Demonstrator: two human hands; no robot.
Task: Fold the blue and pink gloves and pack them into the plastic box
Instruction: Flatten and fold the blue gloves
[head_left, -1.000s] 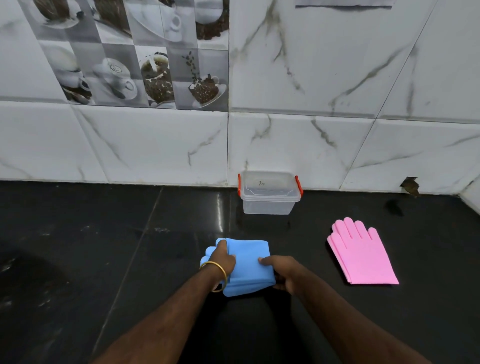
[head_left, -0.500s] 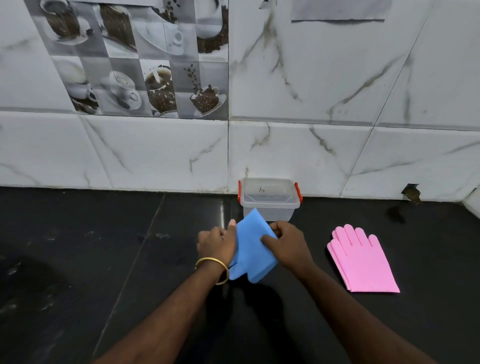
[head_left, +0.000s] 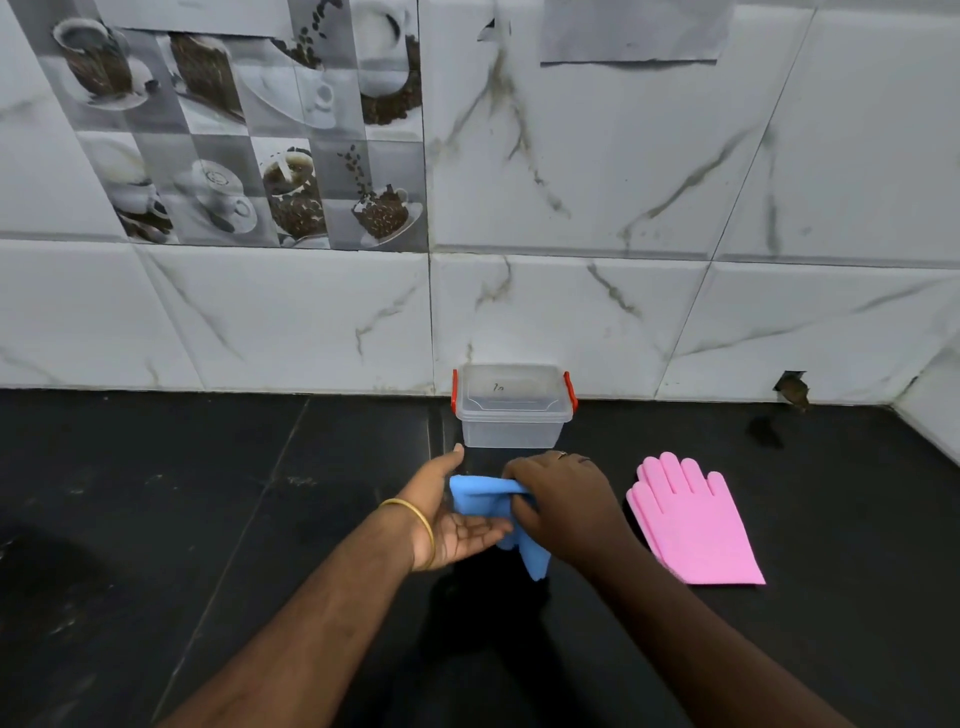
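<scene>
The folded blue gloves (head_left: 480, 498) are held above the black counter, between both hands, just in front of the box. My left hand (head_left: 451, 514) lies palm up under them, fingers spread. My right hand (head_left: 558, 501) grips them from above, and a blue corner hangs below it. The clear plastic box (head_left: 511, 410) with red clips stands against the wall, its lid on. The pink gloves (head_left: 693, 522) lie flat on the counter to the right, fingers pointing at the wall.
The black counter (head_left: 208, 519) stretches out to the left and right. A white marble-tiled wall (head_left: 623, 312) rises right behind the box. A small hole (head_left: 790, 387) shows in the wall at the far right.
The blue gloves were lifted off the counter and carried forward toward the box. My left hand turned palm up beneath them, and my right hand closed over them.
</scene>
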